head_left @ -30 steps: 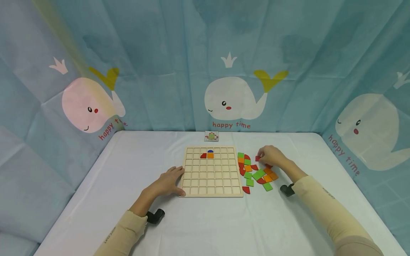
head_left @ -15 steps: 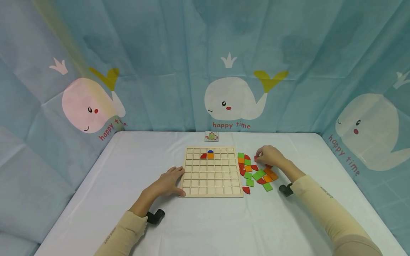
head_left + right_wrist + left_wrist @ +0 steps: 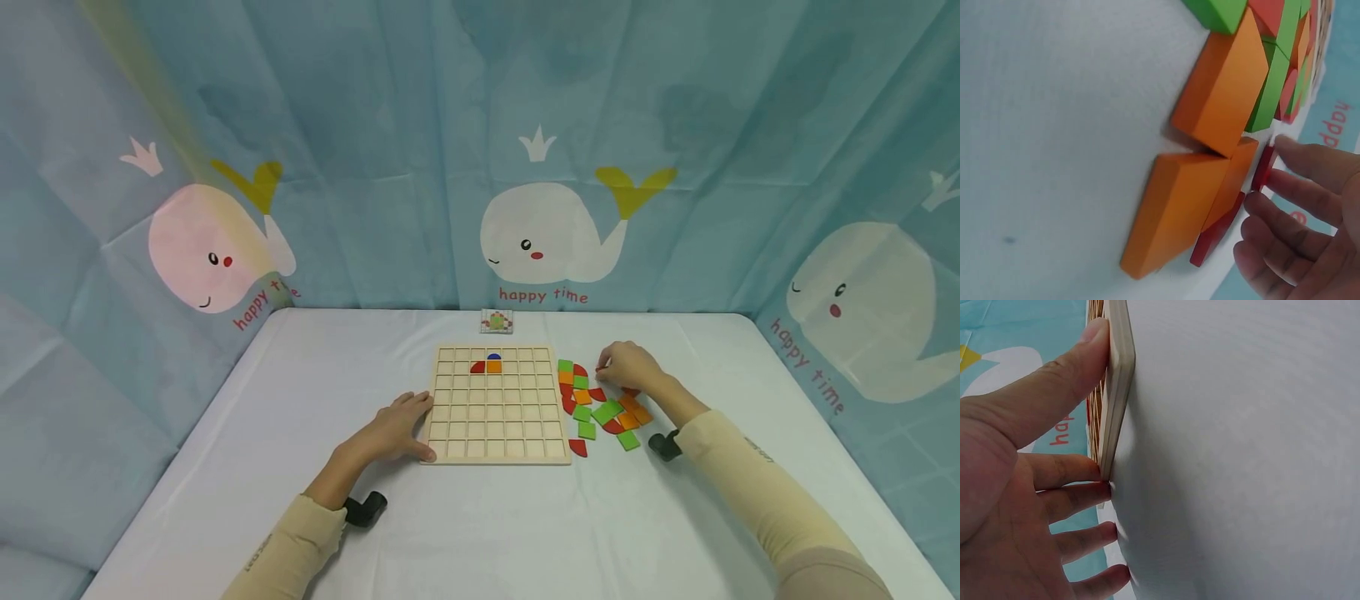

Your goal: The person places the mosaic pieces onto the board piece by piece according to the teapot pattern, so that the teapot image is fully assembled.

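Observation:
My left hand [image 3: 393, 428] rests against the left edge of a wooden grid board [image 3: 496, 429], its thumb at the near corner and its fingers fairly straight. In the left wrist view the thumb of that hand [image 3: 1007, 469] lies on the board's edge [image 3: 1120, 381]. On the board sit a red quarter-round tile [image 3: 477, 367], an orange square tile [image 3: 493, 367] and a blue rounded tile [image 3: 494, 357]. To the right, my right hand [image 3: 632, 366] pinches a small red tile [image 3: 1264, 166] at the back of the loose tiles; its full shape is hidden by the fingers.
Loose green, orange and red tiles, such as a green square [image 3: 587, 431] and a red quarter-round [image 3: 577, 448], lie right of the board, some overlapping. A small picture card [image 3: 497, 322] lies behind the board. A whale-print curtain [image 3: 420, 167] hangs at the table's back.
My right hand has shifted slightly to the left, the red tile in its fingertips. My left hand has stayed on the board's edge, and the tiles on the board have not moved.

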Demonstrator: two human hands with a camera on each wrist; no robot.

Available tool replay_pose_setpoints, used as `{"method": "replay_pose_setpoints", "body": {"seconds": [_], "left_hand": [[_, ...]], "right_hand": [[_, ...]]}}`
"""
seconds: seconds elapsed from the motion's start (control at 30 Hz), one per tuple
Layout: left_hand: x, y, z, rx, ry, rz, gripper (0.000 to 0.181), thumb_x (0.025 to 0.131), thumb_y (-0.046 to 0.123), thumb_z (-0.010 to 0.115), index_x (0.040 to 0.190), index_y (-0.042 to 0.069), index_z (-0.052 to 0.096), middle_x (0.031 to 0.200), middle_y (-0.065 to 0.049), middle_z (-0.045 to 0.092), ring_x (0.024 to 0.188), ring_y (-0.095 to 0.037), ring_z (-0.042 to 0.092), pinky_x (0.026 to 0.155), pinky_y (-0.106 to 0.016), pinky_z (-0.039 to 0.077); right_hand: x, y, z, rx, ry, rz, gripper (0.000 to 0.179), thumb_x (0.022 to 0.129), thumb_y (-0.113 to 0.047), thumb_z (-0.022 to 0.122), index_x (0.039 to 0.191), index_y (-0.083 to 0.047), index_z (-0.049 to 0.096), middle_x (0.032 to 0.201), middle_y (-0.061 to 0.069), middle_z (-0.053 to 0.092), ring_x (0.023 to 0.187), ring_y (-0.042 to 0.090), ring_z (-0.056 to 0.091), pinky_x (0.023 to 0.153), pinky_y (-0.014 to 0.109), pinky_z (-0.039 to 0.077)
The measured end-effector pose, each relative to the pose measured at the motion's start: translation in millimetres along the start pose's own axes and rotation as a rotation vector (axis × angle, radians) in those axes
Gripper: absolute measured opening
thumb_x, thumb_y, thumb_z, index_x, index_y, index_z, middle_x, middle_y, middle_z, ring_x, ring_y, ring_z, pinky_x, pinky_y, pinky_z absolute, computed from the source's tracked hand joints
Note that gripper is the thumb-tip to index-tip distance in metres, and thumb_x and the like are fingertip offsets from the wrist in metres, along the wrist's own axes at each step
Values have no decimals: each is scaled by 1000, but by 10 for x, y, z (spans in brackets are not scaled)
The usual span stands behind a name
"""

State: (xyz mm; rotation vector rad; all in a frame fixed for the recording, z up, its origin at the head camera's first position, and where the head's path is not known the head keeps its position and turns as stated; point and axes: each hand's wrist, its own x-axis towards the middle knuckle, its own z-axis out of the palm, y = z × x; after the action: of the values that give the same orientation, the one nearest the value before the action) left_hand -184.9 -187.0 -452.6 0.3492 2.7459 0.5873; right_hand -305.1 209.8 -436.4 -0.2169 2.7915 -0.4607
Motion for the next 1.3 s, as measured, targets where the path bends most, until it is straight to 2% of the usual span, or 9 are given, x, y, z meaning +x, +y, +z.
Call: {"method": "replay_pose_setpoints", "body": {"seconds": [0.17, 0.47, 0.8, 0.93, 1.07, 1.3], "left_hand": [[-9, 4, -8, 4, 4, 2, 96, 71, 32, 86, 148, -1, 38, 157, -20, 33, 146, -43, 24, 112, -64, 26], [-4, 4, -10, 9, 2, -4, 97, 71, 33, 85, 148, -1, 37, 157, -19, 32, 147, -42, 23, 113, -64, 26], [7, -6, -20, 16, 1, 0, 97, 71, 33, 85, 148, -1, 37, 157, -19, 33, 147, -42, 23, 113, -63, 26], [-5, -9, -25, 16, 1, 5, 98, 71, 33, 85, 149, -2, 35, 157, -20, 32, 147, -43, 23, 113, -64, 26], [-23, -2, -29, 17, -5, 5, 99, 72, 33, 85, 149, -2, 34, 157, -20, 32, 147, -43, 23, 114, -63, 26], [-49, 17, -26, -11, -5, 10, 99, 71, 34, 86, 148, -3, 35, 157, -20, 33, 146, -44, 23, 113, -65, 25]], "right_hand": [[15, 16, -1, -6, 7, -7, 25, 88, -16, 70, 109, -3, 70, 105, 16, 66, 74, 21, 58, 58, 25, 55], [57, 27, 31, 22, -1, 17, 31, 87, -14, 71, 114, 0, 68, 106, 17, 65, 77, 22, 58, 62, 27, 58], [72, -27, 50, 38, 14, -30, 30, 87, -13, 70, 115, -2, 69, 112, 17, 67, 92, 26, 58, 81, 37, 59], [88, -115, 47, 49, 22, -74, 30, 86, -12, 70, 114, -1, 69, 112, 17, 68, 95, 27, 58, 92, 44, 55], [119, -235, 49, 44, 27, -142, 28, 87, -9, 68, 113, 1, 69, 110, 17, 69, 97, 28, 60, 96, 46, 52], [182, -509, 60, 4, 50, -271, 27, 87, -8, 67, 111, 2, 70, 104, 16, 70, 91, 26, 62, 90, 42, 55]]}}
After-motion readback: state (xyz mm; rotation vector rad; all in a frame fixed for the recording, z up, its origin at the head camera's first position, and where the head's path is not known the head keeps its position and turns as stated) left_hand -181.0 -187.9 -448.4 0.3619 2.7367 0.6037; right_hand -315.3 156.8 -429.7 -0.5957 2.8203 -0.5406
